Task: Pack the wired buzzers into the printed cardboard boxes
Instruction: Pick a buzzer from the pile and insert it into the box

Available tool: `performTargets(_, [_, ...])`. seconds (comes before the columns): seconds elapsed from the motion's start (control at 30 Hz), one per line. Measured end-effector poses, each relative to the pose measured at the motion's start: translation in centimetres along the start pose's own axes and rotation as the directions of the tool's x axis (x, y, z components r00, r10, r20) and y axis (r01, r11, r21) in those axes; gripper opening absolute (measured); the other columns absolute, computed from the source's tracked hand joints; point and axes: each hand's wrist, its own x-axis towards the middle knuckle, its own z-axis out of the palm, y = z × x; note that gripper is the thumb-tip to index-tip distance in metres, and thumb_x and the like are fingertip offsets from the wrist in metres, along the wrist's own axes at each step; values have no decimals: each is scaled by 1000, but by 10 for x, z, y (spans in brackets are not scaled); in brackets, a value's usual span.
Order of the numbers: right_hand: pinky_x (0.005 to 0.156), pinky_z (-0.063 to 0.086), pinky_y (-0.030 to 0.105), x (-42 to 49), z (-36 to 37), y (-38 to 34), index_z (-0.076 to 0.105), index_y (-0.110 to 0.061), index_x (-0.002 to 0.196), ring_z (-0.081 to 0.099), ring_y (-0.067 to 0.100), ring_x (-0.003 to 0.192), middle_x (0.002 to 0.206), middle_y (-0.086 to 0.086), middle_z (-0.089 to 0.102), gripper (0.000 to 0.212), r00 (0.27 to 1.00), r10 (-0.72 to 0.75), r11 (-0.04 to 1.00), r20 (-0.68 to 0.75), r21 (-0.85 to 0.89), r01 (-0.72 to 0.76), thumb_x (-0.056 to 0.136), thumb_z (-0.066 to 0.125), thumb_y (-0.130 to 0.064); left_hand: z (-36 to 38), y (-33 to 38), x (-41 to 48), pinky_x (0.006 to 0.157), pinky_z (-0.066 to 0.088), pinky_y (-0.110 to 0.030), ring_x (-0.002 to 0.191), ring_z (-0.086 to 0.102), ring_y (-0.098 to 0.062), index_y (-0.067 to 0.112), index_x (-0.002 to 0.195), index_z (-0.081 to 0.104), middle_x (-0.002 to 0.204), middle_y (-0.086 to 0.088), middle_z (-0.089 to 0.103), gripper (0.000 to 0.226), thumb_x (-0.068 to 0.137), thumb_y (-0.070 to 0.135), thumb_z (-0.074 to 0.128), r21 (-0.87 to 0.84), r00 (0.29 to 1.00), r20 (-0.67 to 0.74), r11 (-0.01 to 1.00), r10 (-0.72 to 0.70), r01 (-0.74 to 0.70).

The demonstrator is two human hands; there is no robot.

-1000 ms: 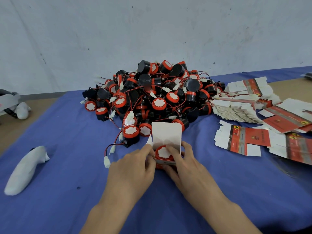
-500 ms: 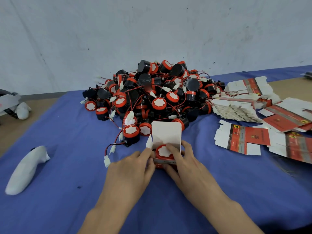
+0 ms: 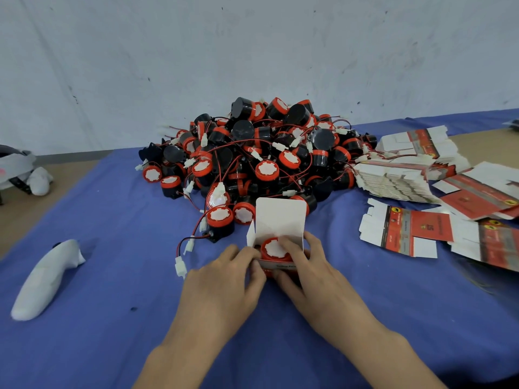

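Note:
A small printed cardboard box (image 3: 276,266) stands on the blue cloth with its white lid flap (image 3: 280,217) raised. Inside it sits a red-and-black wired buzzer (image 3: 272,249), white face up. My left hand (image 3: 224,284) grips the box's left side with thumb and fingers. My right hand (image 3: 311,276) holds the right side, and its fingers reach over the buzzer's top. Behind the box lies a large pile of black and red wired buzzers (image 3: 261,158). One loose buzzer (image 3: 220,221) stands just left of the box.
Flat unfolded printed boxes (image 3: 407,231) lie in stacks to the right. A white glove-like object (image 3: 45,279) lies at the left on the blue cloth (image 3: 112,318). A loose white connector (image 3: 180,266) on a red-black wire rests near my left hand. A wall stands behind.
Both hands stay at the box; my right hand's fingers have moved further over the buzzer's top. The box and buzzer sit about where they were.

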Motion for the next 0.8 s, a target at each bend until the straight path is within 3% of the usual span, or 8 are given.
performTargets(0.13, [86,41,20,-1,-5,0,27,-62,136,52,-1,117,156,-28,8,39,999,-41,980,-32,191,47,99,38,-59,-11,-3,0,49,38,-25,69,58,3,51,110,47,80,30,58,20,95,41,37,-335,982,-130,938,-135,85])
performTargets(0.23, [90,41,13,0,-11,-4,32,-64,135,40,-25,118,156,-30,17,37,990,-30,942,-137,328,73,98,35,-61,-11,-11,2,56,42,-24,80,58,4,52,102,47,89,33,57,16,98,40,38,-477,966,-75,860,-247,183])
performTargets(0.27, [90,42,12,0,-13,-5,34,-62,135,40,-25,119,152,-31,27,37,983,17,915,-184,400,59,98,35,-60,-10,-14,3,59,43,-23,83,58,6,50,98,51,91,33,58,16,99,39,39,-505,964,-46,839,-264,205])
performTargets(0.33, [78,47,10,0,-15,-4,43,-56,125,55,-15,106,122,-36,55,27,955,167,833,-246,553,-3,100,36,-55,-8,-16,5,65,42,-18,89,56,9,51,96,56,95,35,59,20,101,35,43,-550,966,-9,808,-260,213])
performTargets(0.4, [59,44,10,2,-17,0,47,-49,109,59,-8,84,94,-34,61,12,933,273,789,-236,609,-77,104,39,-42,-8,-15,5,66,42,-14,91,56,11,54,95,56,102,44,53,25,101,32,46,-570,973,25,796,-229,202])
performTargets(0.53, [48,38,11,2,-18,3,54,-39,101,54,-10,63,78,-17,65,14,955,280,767,-100,621,-160,106,46,-29,-3,-14,4,67,43,-14,88,61,7,59,99,53,109,45,50,28,101,31,47,-566,984,76,806,-161,176])
performTargets(0.63, [47,38,10,2,-18,4,56,-40,101,55,-11,64,84,-13,66,14,952,296,769,-76,610,-190,105,47,-30,-2,-15,3,69,45,-11,93,60,9,52,108,58,114,43,50,25,102,31,46,-560,988,90,814,-123,152])
performTargets(0.8, [54,42,9,5,-13,5,57,-41,96,60,-12,78,101,-15,68,13,953,299,777,-60,595,-206,104,49,-36,-1,-16,4,69,43,-10,97,55,15,61,97,51,113,40,48,31,102,30,47,-528,991,100,839,-89,129])
